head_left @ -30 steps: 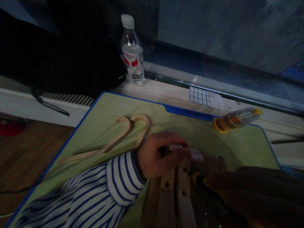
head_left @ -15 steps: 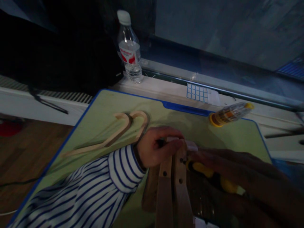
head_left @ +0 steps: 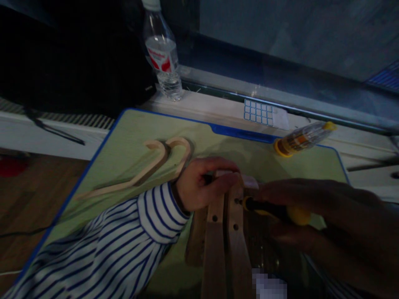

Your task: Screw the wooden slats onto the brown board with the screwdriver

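Note:
My left hand (head_left: 204, 182), in a blue-and-white striped sleeve, is closed over the top ends of two wooden slats (head_left: 224, 241) with round holes. The slats lie side by side on a green mat (head_left: 131, 133). My right hand (head_left: 314, 207), dark and in shadow, grips a yellow-and-black screwdriver (head_left: 274, 209). Its tip touches the side of the right slat near a hole. A small pale block (head_left: 249, 181) sits by my left fingertips.
Two curved wooden pieces (head_left: 152, 166) lie on the mat's left part. A clear tube with yellow caps (head_left: 304, 138) rests at the mat's far edge. A water bottle (head_left: 162, 50) and a sheet of blue-edged labels (head_left: 260, 113) stand on the sill behind.
My right hand has come in from the lower right with the screwdriver, bringing its tip against the right slat. My left hand has kept its hold. The view has tilted down slightly.

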`<state>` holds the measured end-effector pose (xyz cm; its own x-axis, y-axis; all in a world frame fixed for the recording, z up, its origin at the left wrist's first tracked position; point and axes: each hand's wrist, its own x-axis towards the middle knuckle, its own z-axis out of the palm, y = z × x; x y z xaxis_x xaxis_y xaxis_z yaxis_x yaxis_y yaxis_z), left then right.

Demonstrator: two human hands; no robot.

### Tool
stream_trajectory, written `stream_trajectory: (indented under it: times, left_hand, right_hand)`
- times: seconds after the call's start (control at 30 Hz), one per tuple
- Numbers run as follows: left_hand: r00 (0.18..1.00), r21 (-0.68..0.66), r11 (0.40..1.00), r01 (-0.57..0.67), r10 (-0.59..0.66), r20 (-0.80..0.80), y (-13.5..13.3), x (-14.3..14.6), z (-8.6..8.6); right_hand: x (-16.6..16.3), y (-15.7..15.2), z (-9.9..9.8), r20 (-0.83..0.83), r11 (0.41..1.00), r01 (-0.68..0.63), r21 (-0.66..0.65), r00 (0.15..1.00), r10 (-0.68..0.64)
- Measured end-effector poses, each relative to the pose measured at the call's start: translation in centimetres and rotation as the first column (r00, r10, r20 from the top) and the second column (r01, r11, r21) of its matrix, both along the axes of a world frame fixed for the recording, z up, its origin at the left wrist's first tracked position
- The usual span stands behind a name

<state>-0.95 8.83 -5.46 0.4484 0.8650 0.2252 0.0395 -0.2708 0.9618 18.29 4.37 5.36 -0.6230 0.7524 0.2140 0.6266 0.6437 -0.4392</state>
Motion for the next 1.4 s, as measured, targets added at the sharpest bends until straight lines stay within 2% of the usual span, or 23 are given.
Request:
stream_trajectory:
  times: [0.17, 0.27, 0.33, 0.4, 0.47, 0.53, 0.67, 0.9, 1.03, 1.2, 1.4]
  left_hand:
    - [1.000, 0.012, 1.000, -0.016, 0.016, 0.011, 0.0, 0.0, -0.2]
    - [1.000, 0.139, 0.990, -0.021, 0.022, -0.005, 0.3, -0.1, 0.0]
    - [0.998, 0.297, 0.954, -0.048, 0.060, -0.031, 0.5, -0.3, 0.7]
    - [0.990, 0.448, 0.890, -0.082, 0.124, -0.064, 0.4, -0.6, 1.8]
    - [0.981, 0.542, 0.835, -0.090, 0.167, -0.095, 0.0, -1.0, 3.1]
    - [0.976, 0.577, 0.815, -0.055, 0.165, -0.140, -0.7, -1.4, 4.1]
    - [0.955, 0.571, 0.821, 0.020, 0.153, -0.254, -2.2, -1.6, 4.7]
    - [0.929, 0.513, 0.858, -0.006, 0.195, -0.315, -2.4, -0.9, 4.0]
    - [0.916, 0.499, 0.867, -0.002, 0.202, -0.347, -2.3, -0.7, 4.2]
    - [0.925, 0.478, 0.878, 0.022, 0.163, -0.342, -2.3, -0.5, 4.8]
    - [0.944, 0.428, 0.899, 0.094, 0.057, -0.326, -2.0, -0.6, 4.8]
  right_hand:
    - [0.0, 0.2, -0.3, -0.026, 0.998, 0.065, -0.023, 0.998, -0.066]
    - [0.1, 0.1, -0.7, -0.060, 0.998, 0.052, -0.020, 0.997, -0.053]
    - [0.2, 0.0, -0.9, -0.087, 0.999, 0.040, -0.023, 0.995, -0.042]
    - [0.1, 0.0, -0.9, -0.099, 0.999, 0.034, -0.021, 0.994, -0.036]
    - [-0.1, -0.1, -0.9, -0.088, 0.999, 0.038, -0.001, 0.995, -0.038]
    - [-0.3, -0.3, -1.0, -0.069, 0.998, 0.051, 0.023, 0.996, -0.049]
    - [-0.8, -0.4, -1.2, -0.042, 0.996, 0.073, 0.059, 0.997, -0.070]
    - [-1.6, 0.2, -1.3, 0.008, 0.993, 0.091, 0.081, 0.996, -0.092]
    - [-0.9, 0.2, -0.9, -0.060, 0.995, 0.077, 0.068, 0.996, -0.073]
    - [-0.3, -0.2, -0.2, -0.169, 0.999, -0.040, 0.015, 0.985, 0.042]
    - [-0.4, -0.1, -0.1, -0.151, 1.000, -0.021, -0.019, 0.988, 0.018]
